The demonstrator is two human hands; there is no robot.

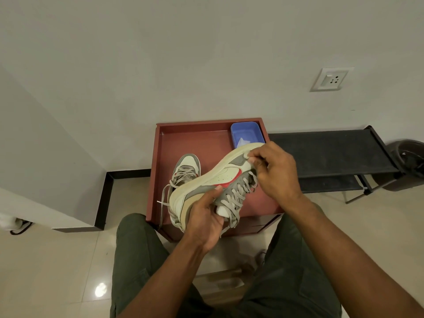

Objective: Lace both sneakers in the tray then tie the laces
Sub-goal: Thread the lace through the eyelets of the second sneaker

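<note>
A cream, grey and red sneaker (pixel 220 177) is held on its side above the red-brown tray (pixel 197 138), sole turned away from me. My left hand (pixel 206 216) grips its heel end from below. My right hand (pixel 275 168) holds the toe end, fingers curled at the front eyelets where the grey laces (pixel 236 198) cross. Loose lace ends hang down near my left hand. A second matching sneaker (pixel 187 167) stands in the tray behind the first, partly hidden, with one loose lace (pixel 163 203) trailing over the tray's front edge.
A blue plastic dish (pixel 245 131) with something white in it sits in the tray's back right corner. A black low rack (pixel 332 152) stands to the right against the wall, a dark bin (pixel 406 161) beyond it. My knees in green trousers flank the tray's stand.
</note>
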